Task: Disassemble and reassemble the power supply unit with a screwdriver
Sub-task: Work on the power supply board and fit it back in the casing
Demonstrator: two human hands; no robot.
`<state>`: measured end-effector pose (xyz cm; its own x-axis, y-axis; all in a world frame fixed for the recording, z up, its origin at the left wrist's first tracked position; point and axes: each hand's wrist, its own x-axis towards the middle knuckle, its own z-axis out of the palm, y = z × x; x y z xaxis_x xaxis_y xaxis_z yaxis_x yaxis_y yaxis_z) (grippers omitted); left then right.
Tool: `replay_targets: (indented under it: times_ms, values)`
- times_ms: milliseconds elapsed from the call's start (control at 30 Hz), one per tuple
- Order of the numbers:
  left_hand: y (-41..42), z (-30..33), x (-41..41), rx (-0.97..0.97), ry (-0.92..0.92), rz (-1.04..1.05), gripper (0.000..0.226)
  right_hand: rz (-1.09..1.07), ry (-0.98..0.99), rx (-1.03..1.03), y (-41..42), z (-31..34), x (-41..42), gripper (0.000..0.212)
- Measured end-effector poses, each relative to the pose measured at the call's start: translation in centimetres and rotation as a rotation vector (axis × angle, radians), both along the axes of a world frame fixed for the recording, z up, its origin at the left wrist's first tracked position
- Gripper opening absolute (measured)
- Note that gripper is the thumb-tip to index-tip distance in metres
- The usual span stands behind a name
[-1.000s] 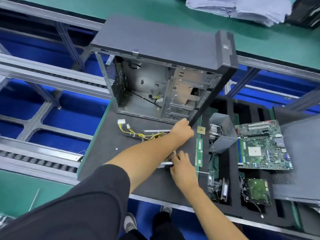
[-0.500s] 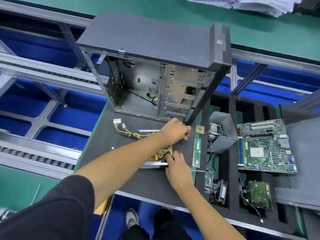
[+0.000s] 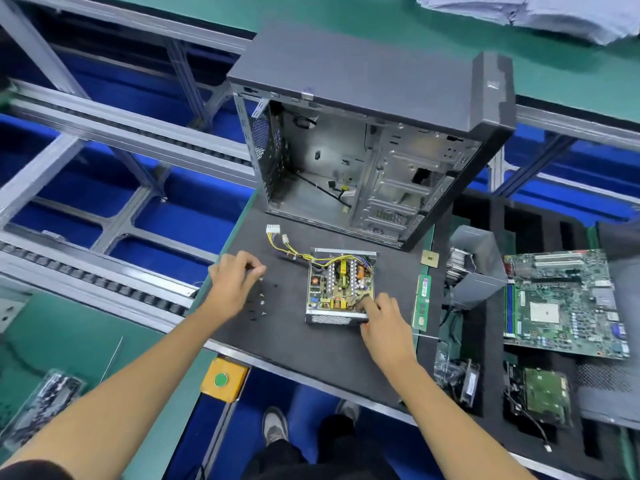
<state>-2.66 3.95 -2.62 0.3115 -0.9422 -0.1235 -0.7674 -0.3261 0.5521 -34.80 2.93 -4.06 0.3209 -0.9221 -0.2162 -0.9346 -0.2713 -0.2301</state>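
Power supply open, halfway through the job.

The lidless power supply (image 3: 340, 292) lay under my right hand (image 3: 382, 320), whose fingers rested on its near corner; my left hand (image 3: 232, 277) pinched at loose screws (image 3: 260, 299). Reassembly remained.

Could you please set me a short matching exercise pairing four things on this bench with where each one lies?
Things:
1. power supply unit
2. screws
3. computer case
4. memory stick

Places:
A. standing behind the open unit
B. under the right hand
C. flat, right of the unit
D. scattered beside the left hand

Pairs: 1-B, 2-D, 3-A, 4-C
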Motion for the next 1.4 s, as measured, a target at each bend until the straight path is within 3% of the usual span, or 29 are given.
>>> replay_targets:
  times_ms: [100,300,433,567,767,867,1033,1100,1200,1300,1400]
  values:
    - [1.3,-1.7,1.0,0.043,-0.041,-0.045,0.016,0.006,0.004,-0.018,0.1,-0.1,0.0,0.029]
    - [2.4,-3.4,1.4,-0.054,-0.051,-0.046,0.007,-0.037,-0.023,-0.033,0.4,-0.3,0.0,0.029]
    - [2.7,-4.5,1.4,0.026,-0.086,-0.166,0.009,-0.051,-0.103,-0.010,0.5,0.1,-0.4,0.039]
    - [2.3,-4.7,1.6,0.050,-0.060,-0.149,0.010,-0.142,-0.221,-0.039,0.7,0.9,-1.7,0.050]
    - [1.9,-3.0,-2.0,-0.100,0.066,-0.145,0.011,-0.301,-0.315,0.021,1.4,2.0,-6.2,0.032]
    - [0.9,-0.9,-6.2,-0.153,0.114,-0.295,0.027,-0.401,-0.250,0.023,1.4,2.2,-9.1,0.021]
    - [-1.4,0.8,-12.8,-0.164,0.115,-0.548,0.016,-0.714,-0.248,0.130,-0.2,0.5,-14.3,0.013]
    - [-2.4,0.7,-15.2,-0.142,0.051,-0.653,0.020,-0.873,-0.352,0.216,-1.1,-0.4,-16.6,0.006]
    - [-3.8,0.4,-16.7,-0.117,-0.193,-0.872,0.047,-1.002,-0.462,0.315,-1.8,-1.5,-19.6,0.014]
    - [-4.3,0.3,-16.4,-0.004,-0.363,-0.979,0.061,-1.008,-0.445,0.323,-1.9,-2.4,-22.1,0.012]
    - [-4.1,0.6,-16.2,-0.022,-0.471,-1.051,0.057,-0.966,-0.379,0.300,-2.4,-2.7,-23.0,0.016]
